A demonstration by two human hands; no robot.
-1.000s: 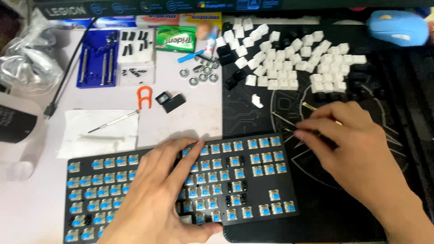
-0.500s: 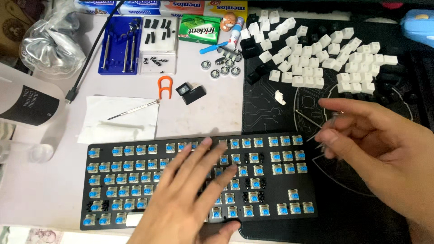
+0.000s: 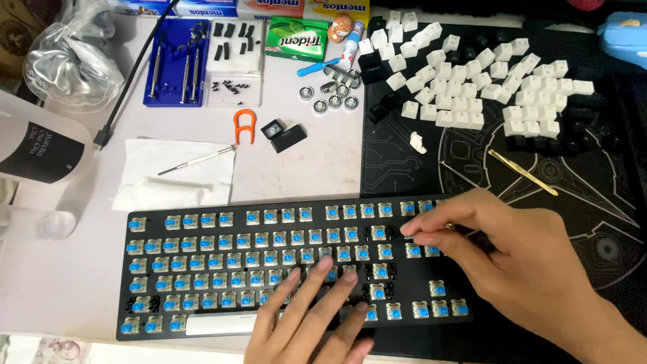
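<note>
Shifted leftward since a second ago: right hand [image 3: 512, 263], once out over the black mat [image 3: 606, 222], now over the right end of the keyboard [image 3: 222, 269]; left hand [image 3: 317, 317] pressed on the lower middle rows as before. Pale surface [image 3: 81, 283] on the left half of the view, dark mat on the right, keyboard lying across the seam between them, near the front edge. Keyboard stripped of caps, blue-stemmed switches exposed, a few sockets bare just left of the right hand. Left hand released and flat, fingers spread, steadying the board. Right hand pinched, fingertips closed on a small metal tool [image 3: 448, 226], mostly hidden, its tip at the second row beside the bare sockets. Likely step: working a single switch free at that spot. Next move probably calling for a straight, careful lift, with the left hand holding the board down. Heap of white and black keycaps [image 3: 472, 87] well behind on the mat; blue screwdriver case [image 3: 172, 64] far back left; white tissue [image 3: 175, 175] just behind the keyboard. Smaller still: gold tweezers [image 3: 522, 172] near, behind the right hand; orange keycap puller [image 3: 244, 126] beside the tissue. Open room on the mat to the right; little at the front edge.
</note>
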